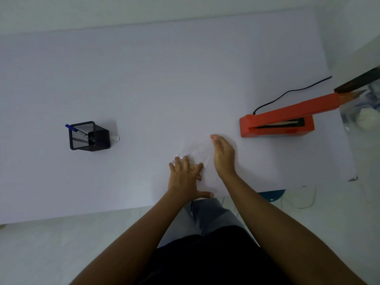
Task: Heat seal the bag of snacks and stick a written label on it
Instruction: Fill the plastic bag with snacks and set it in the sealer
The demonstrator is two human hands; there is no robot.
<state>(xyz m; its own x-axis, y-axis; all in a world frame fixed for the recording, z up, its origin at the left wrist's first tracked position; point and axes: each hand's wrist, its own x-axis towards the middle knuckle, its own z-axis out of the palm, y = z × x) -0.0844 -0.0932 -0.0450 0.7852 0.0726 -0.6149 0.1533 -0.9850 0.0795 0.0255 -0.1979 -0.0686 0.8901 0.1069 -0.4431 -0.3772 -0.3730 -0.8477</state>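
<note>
Near the bench's front edge, our left hand (186,177) pressed flat on the clear bag (197,155); our right hand (223,155) lay open, edge-on, against it, sealer (275,124) open at right.

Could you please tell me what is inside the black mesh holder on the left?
A blue pen leans inside the holder, with what looks like another pen beside it. The holder's bottom is hidden.

no writing, label, brand or number can be read anywhere.
</note>
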